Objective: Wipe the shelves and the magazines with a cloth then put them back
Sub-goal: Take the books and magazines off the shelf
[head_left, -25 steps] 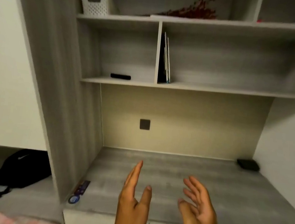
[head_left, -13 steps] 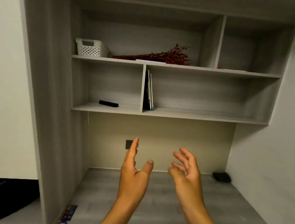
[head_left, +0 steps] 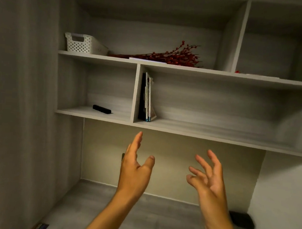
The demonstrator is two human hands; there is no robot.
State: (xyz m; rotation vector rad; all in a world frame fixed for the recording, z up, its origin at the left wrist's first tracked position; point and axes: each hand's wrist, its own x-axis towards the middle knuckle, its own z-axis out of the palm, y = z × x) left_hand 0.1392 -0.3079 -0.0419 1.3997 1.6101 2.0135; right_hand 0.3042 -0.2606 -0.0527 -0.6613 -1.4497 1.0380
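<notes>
A few thin magazines [head_left: 147, 98] stand upright against the divider at the left end of the wide lower shelf [head_left: 217, 136]. Another flat white magazine or paper [head_left: 146, 59] lies on the upper shelf [head_left: 96, 57] under the red branches. My left hand [head_left: 135, 169] is raised below the lower shelf, fingers straight, thumb apart, holding nothing. My right hand [head_left: 207, 176] is raised beside it with spread, relaxed fingers, also empty. Both hands are well below the magazines. No cloth is in view.
A white perforated basket [head_left: 83, 43] and dried red berry branches [head_left: 170, 56] sit on the upper shelf. A small black bar [head_left: 101, 109] lies in the left lower compartment. A black box [head_left: 241, 220] rests on the grey desk surface [head_left: 155, 220] at right.
The view has tilted upward, bringing the upper shelves into sight. Both empty hands have risen from the desk level toward the lower shelf.
</notes>
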